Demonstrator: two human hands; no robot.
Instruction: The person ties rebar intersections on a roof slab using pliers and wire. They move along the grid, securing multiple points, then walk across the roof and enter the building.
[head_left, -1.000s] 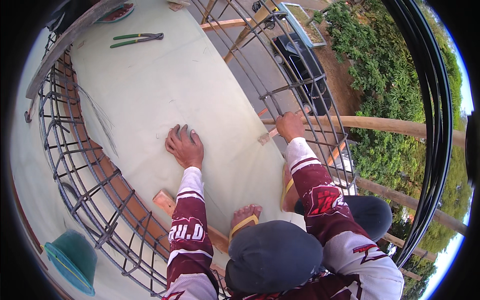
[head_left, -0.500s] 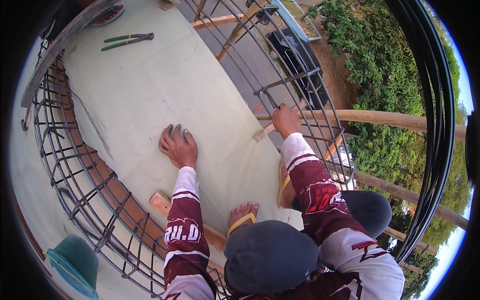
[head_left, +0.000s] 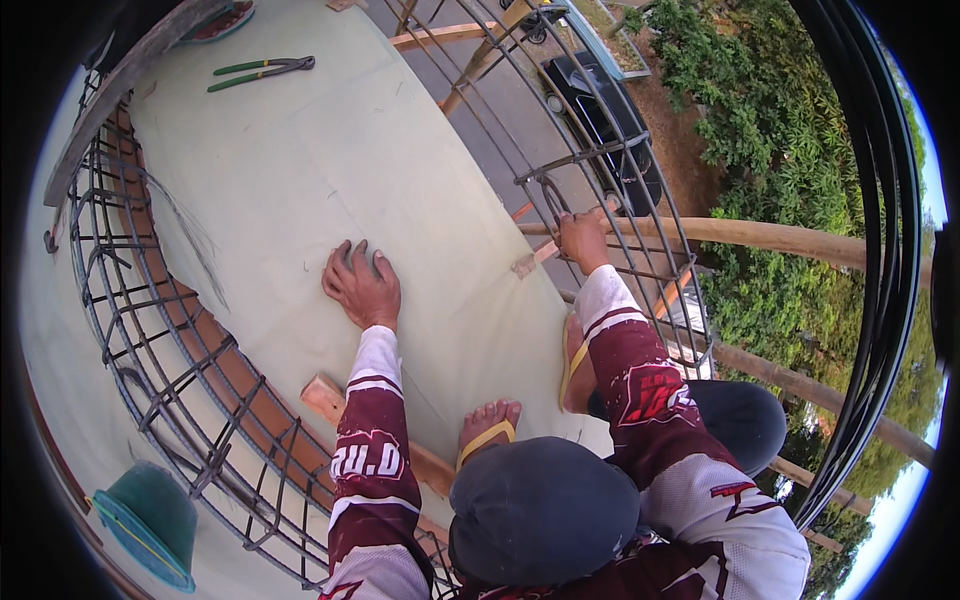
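Note:
My left hand (head_left: 366,288) lies on the pale sheet (head_left: 300,170) with its fingers apart, and I see nothing held in it. To the right, my right hand (head_left: 583,240) is closed at the right-hand rebar cage (head_left: 602,152). A dark, narrow, two-armed metal tool (head_left: 550,196) sticks out of its grip toward a crossing of the bars; the fingers hide the rest of it. Green-handled pincers (head_left: 262,73) lie on the far part of the sheet, away from both hands.
A second rebar cage (head_left: 150,355) curves along the left side. Wood pieces (head_left: 322,397) lie by my left forearm; a green bucket (head_left: 150,515) stands lower left. Beyond the right edge are wooden poles (head_left: 780,236), a drop to a dark car (head_left: 590,110), and thick black cables (head_left: 890,250).
My right hand has shifted slightly right and down at the cage, and the tool's two arms show wider apart. The left hand keeps its place on the sheet. The whole view has shifted slightly.

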